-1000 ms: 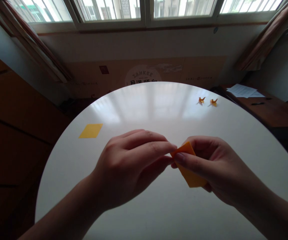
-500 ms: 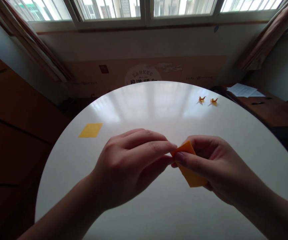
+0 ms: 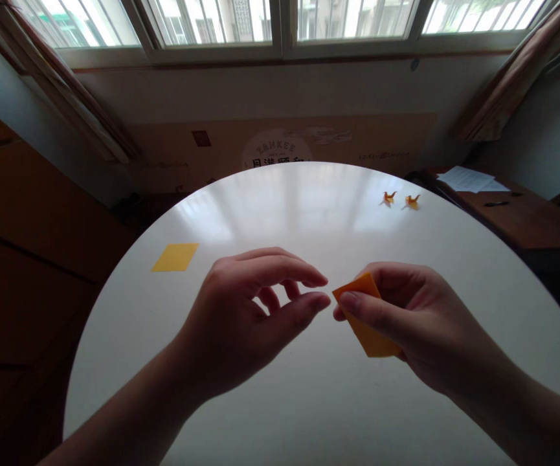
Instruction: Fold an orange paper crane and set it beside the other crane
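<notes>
My right hand (image 3: 406, 317) pinches a folded orange paper (image 3: 368, 323) between thumb and fingers, held just above the round white table (image 3: 280, 213). My left hand (image 3: 255, 310) hovers close to the paper's left corner with its fingers curled but apart, holding nothing and a small gap away from the paper.
A flat yellow sheet of paper (image 3: 175, 257) lies on the table at the left. Two small folded orange paper cranes (image 3: 399, 199) stand at the far right of the table. A dark wooden desk with white papers (image 3: 471, 179) stands to the right. Windows run along the far wall.
My left hand has let go of the paper's corner and drawn its fingers slightly back and apart. My right hand still grips the paper in much the same place.
</notes>
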